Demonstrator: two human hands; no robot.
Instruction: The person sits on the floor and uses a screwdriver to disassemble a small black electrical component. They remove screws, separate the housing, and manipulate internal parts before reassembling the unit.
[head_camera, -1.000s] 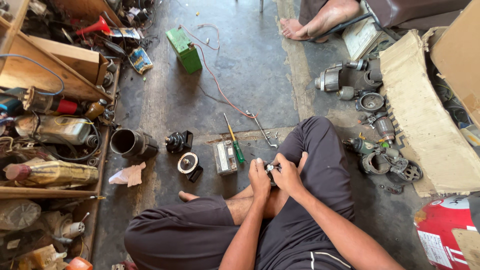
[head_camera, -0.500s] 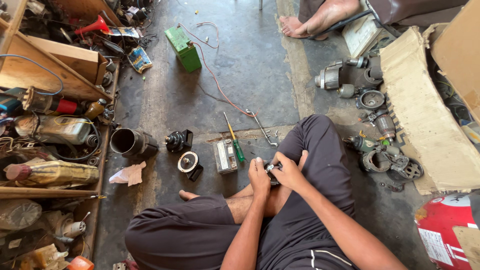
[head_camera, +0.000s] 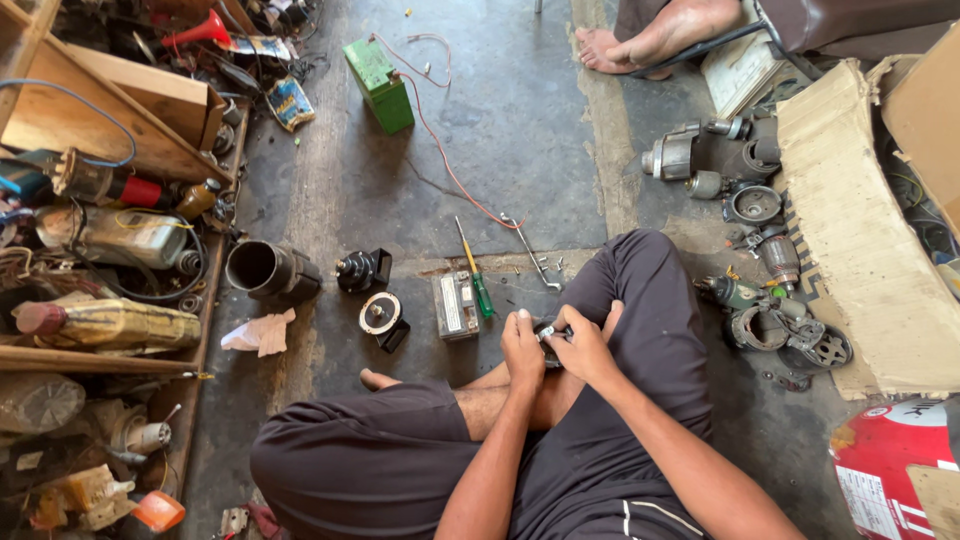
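Note:
I sit cross-legged on a concrete floor. My left hand (head_camera: 522, 350) and my right hand (head_camera: 583, 345) meet over my lap, both gripping a small dark metal part (head_camera: 551, 329) between the fingers. Most of the part is hidden by the fingers. Just ahead of my hands on the floor lie a green-handled screwdriver (head_camera: 477, 282), a small grey rectangular block (head_camera: 455, 304) and a metal wrench (head_camera: 530, 254).
A black cylindrical housing (head_camera: 268, 270), a black motor part (head_camera: 362, 270) and a round cap (head_camera: 381, 315) lie to the left. A green battery (head_camera: 379, 84) with red wires is farther off. Motor parts (head_camera: 770, 325) and cardboard (head_camera: 850, 230) sit right; cluttered shelves (head_camera: 100, 250) left. Another person's foot (head_camera: 625, 45) shows at top.
Both hands stay together on the small part over my lap; the fingers have shifted slightly. Nothing on the floor has moved.

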